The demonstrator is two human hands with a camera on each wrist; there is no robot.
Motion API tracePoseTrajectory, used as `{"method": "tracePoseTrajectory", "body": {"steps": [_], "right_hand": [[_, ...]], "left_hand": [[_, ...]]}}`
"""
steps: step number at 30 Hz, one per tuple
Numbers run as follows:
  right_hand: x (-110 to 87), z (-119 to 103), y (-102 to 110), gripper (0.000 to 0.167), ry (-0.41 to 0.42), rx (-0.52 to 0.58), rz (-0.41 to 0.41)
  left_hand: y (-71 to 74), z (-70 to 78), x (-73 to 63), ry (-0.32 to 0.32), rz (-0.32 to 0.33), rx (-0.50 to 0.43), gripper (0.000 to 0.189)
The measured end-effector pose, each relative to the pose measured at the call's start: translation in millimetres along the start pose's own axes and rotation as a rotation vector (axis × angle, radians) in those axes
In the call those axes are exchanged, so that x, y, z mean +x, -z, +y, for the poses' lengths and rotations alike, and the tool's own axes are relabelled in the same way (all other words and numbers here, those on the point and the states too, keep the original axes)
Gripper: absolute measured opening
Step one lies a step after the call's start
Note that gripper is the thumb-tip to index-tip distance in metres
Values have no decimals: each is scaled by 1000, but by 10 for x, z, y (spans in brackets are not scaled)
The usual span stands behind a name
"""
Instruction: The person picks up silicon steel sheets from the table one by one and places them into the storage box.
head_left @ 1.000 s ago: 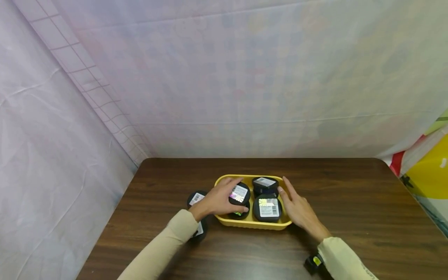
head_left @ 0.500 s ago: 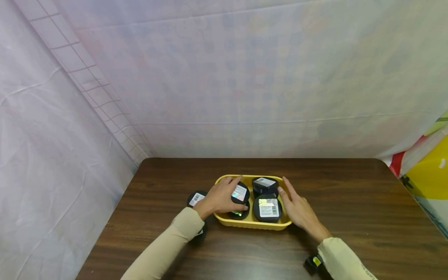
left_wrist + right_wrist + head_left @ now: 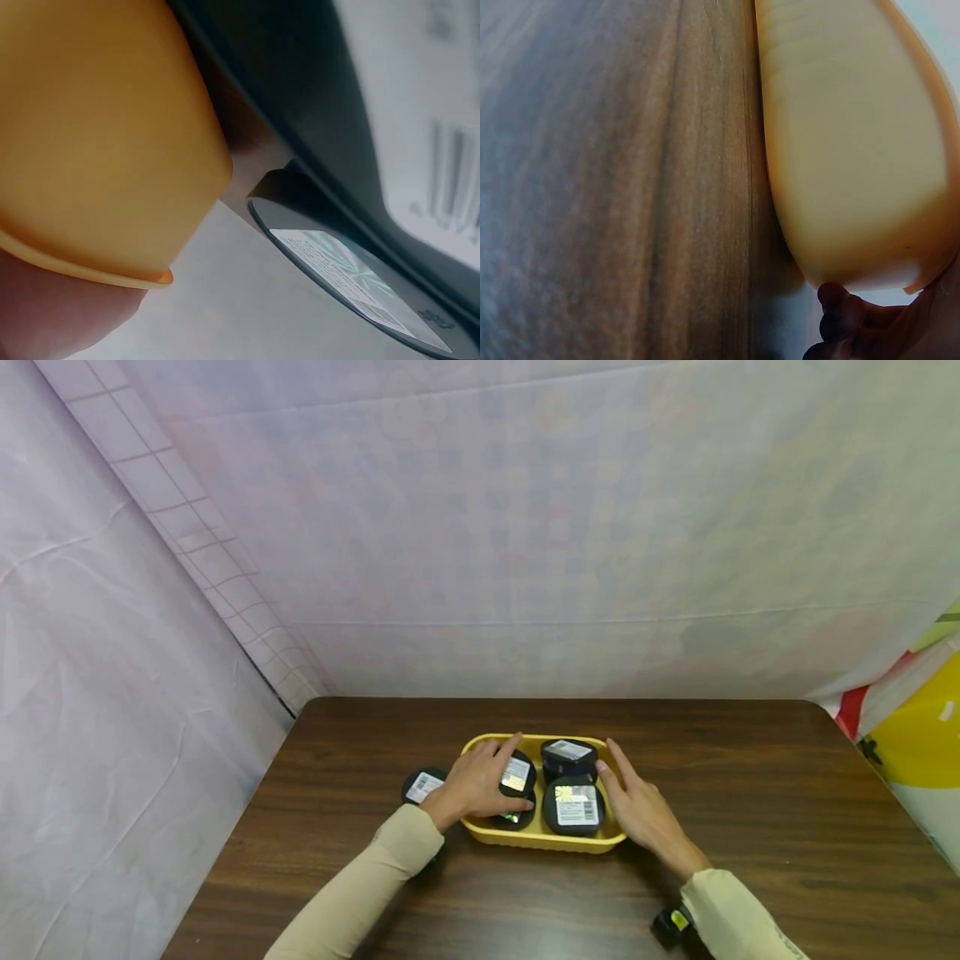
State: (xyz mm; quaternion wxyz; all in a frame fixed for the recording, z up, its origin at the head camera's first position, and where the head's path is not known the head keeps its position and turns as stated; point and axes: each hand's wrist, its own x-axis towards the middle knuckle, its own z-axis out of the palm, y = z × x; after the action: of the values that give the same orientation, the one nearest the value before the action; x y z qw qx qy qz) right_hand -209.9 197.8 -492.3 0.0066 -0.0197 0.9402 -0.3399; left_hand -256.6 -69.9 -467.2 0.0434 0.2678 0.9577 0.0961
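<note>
In the head view a yellow plastic basket (image 3: 536,842) holds several round black containers with white labels. My left hand (image 3: 472,779) reaches over its left rim and grips the upper black container (image 3: 516,772), fingers behind and thumb in front. Under that one lies another black container (image 3: 517,820). On the basket's right side sit a front container (image 3: 576,810) and a back one (image 3: 568,757). My right hand (image 3: 641,810) holds the basket's right end; in the right wrist view its curled fingers (image 3: 844,311) touch the basket's outer wall (image 3: 855,150).
Left of the basket, on the brown table (image 3: 750,793), lies a labelled black container (image 3: 422,784); another dark shape below it is mostly hidden by my left sleeve (image 3: 375,885). A small black object (image 3: 670,926) with a yellow-green mark is by my right cuff.
My left hand and forearm have shifted slightly to the right, covering more of the containers outside the basket. The right hand and the basket have barely moved.
</note>
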Motion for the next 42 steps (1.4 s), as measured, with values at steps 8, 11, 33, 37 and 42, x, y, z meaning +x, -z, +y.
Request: {"method": "tracePoseTrajectory", "body": {"steps": [8,11,33,37,42], "right_hand": [[2,-2,-1,69,3,0,3],[4,-3,-1,68,5,0,6],[-1,6,-4,69,7,-2,9],[0,4,-4,69,5,-5,5],[5,5,-4,69,0,-3,0]], "left_hand": [[-6,6,1,4,-23,13,108],[-8,5,-1,2,-29,15,108],[14,21,-31,-5,-51,-2,105],[20,15,-33,-11,-44,-5,104],[24,14,-31,-16,-37,-6,103]]}}
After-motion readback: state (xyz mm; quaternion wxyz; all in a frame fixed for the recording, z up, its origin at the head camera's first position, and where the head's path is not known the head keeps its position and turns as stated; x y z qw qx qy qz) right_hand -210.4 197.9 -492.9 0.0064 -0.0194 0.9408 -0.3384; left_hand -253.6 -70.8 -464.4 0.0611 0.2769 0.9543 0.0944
